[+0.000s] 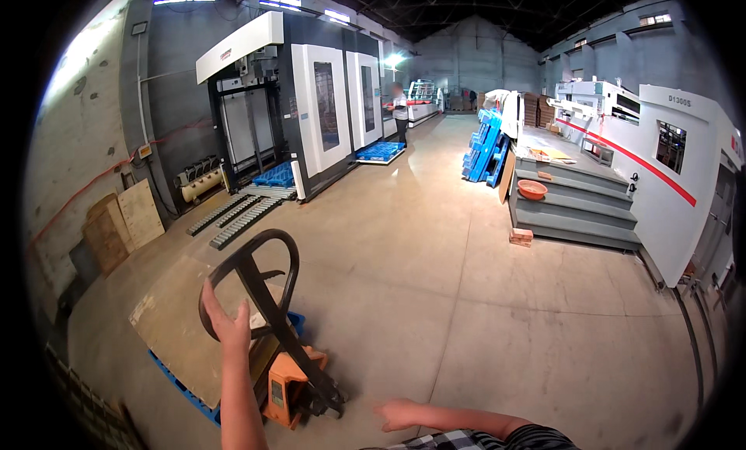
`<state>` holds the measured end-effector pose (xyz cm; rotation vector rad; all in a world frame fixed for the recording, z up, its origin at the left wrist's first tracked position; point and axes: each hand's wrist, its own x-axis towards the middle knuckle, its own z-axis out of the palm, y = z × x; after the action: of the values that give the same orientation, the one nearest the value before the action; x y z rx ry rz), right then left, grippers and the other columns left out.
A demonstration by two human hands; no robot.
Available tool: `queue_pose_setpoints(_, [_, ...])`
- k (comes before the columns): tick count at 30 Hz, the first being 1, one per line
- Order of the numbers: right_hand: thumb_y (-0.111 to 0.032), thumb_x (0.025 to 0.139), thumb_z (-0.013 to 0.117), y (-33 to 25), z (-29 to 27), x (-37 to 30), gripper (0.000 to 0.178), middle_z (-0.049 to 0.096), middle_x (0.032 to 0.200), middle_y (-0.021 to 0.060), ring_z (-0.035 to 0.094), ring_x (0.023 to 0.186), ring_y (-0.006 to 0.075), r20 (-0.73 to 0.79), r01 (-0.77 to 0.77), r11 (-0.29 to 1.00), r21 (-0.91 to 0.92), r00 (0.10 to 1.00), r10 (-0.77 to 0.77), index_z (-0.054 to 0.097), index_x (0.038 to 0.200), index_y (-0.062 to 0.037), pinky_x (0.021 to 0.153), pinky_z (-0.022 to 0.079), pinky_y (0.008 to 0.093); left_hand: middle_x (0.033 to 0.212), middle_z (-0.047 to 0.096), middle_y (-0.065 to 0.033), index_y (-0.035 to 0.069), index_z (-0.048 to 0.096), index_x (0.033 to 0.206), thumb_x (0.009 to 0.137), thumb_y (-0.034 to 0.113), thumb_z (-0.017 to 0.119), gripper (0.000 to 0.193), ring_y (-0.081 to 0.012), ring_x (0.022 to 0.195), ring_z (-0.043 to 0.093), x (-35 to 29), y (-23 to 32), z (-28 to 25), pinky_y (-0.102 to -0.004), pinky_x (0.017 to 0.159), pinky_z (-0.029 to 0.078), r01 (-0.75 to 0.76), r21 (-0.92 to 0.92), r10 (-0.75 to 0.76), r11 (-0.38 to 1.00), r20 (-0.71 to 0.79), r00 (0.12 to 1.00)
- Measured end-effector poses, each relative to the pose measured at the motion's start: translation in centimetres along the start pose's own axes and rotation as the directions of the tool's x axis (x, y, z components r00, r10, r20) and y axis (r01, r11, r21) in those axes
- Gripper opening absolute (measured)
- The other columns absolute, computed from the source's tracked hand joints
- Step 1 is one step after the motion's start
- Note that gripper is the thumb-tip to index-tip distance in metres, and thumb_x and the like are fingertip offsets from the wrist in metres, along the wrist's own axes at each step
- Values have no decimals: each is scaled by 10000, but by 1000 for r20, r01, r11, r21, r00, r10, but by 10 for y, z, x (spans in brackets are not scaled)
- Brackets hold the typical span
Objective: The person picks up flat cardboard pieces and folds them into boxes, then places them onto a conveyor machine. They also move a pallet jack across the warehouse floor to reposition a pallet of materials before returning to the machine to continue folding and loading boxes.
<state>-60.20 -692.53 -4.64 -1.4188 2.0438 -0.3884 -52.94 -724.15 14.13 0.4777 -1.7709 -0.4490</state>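
My left hand (227,323) rests against the lower left of the dark loop handle (292,267) of a pallet jack, its fingers stretched along the loop and its thumb apart. The handle leans up and left from the orange base of the pallet jack (294,378). Beyond it, a worn brownish board (185,319) lies on a blue pallet (180,385), partly hidden by my forearm and the handle. Low in front of my body is my right hand (399,413), loosely open above the floor, with nothing visible in it.
Metal roller tracks (247,219) lie before a tall white-and-dark machine (320,100) at left. Beside it a person (399,113) stands near a blue pallet (380,152). Blue pallets (486,148) lean near grey steps (575,217) holding an orange basin (532,189); bricks (521,237) sit below.
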Motion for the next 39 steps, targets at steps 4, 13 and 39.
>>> queue_pose_setpoints(4, [-269, 789, 596, -33, -33, -8, 788, 615, 983, 184, 605, 834, 342, -291, 5, 990, 144, 956, 38, 159, 1433, -145, 714, 485, 445, 1372, 373, -190, 49, 325, 1372, 702, 83, 653, 747, -361, 1269, 349, 21, -12, 6, -431, 1056, 257, -75, 64, 75, 995, 3, 997])
queue_pose_setpoints(13, [-201, 812, 532, -2, -38, 2, 735, 594, 934, 206, 594, 794, 348, -289, -54, 998, 7, 956, 54, 151, 1435, -125, 689, 473, 451, 1324, 437, -138, 70, 436, 1283, 713, 183, 678, 630, -338, 1234, 387, 85, -3, 36, -513, 1019, 267, -321, 513, 303, 796, 120, 945])
queue_pose_setpoints(39, [-248, 790, 563, 66, -15, 5, 722, 545, 1094, 262, 563, 976, 356, 90, -107, 992, 66, 991, 101, 214, 1422, -243, 810, 465, 439, 749, 628, -126, 66, 533, 815, 670, 396, 735, 413, -309, 714, 627, 100, -35, 77, -404, 627, 500, -207, 779, -90, 592, 319, 944])
